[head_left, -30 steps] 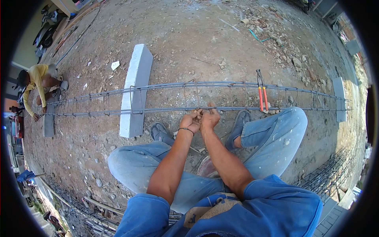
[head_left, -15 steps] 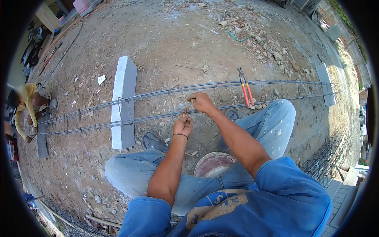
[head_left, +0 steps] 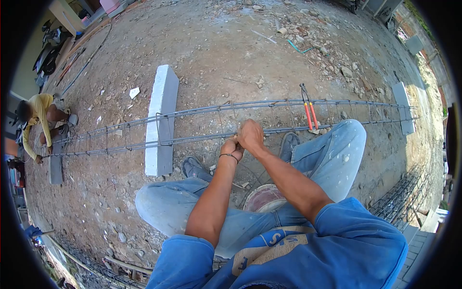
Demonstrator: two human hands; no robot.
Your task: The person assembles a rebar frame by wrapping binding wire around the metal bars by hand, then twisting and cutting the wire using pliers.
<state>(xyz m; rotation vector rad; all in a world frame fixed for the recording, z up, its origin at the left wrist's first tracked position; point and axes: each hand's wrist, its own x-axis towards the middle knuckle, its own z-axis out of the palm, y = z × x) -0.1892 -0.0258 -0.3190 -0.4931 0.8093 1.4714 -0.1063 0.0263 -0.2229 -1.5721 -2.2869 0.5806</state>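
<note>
A long rebar cage [head_left: 202, 138] crosses the view, resting on pale blocks. My left hand [head_left: 232, 148], with a dark band at the wrist, is closed at the near bars. Against it, my right hand [head_left: 250, 135] is closed too, over the near bars. What the fingers pinch is too small and hidden to name. Pincers with red handles [head_left: 310, 114] hang on the cage to the right of my hands. Left of them, a white block [head_left: 161, 120] stands under the cage.
A person in yellow [head_left: 42, 108] crouches at the cage's left end, hands near a grey block [head_left: 55, 168]. Another block [head_left: 403, 108] supports the right end. Between my legs is a round reddish container [head_left: 263, 198]. More rebar cages [head_left: 402, 197] lie at the lower right.
My right hand was raised above the near bars half a second ago and has come down beside my left hand. The fingers of my left hand have closed more.
</note>
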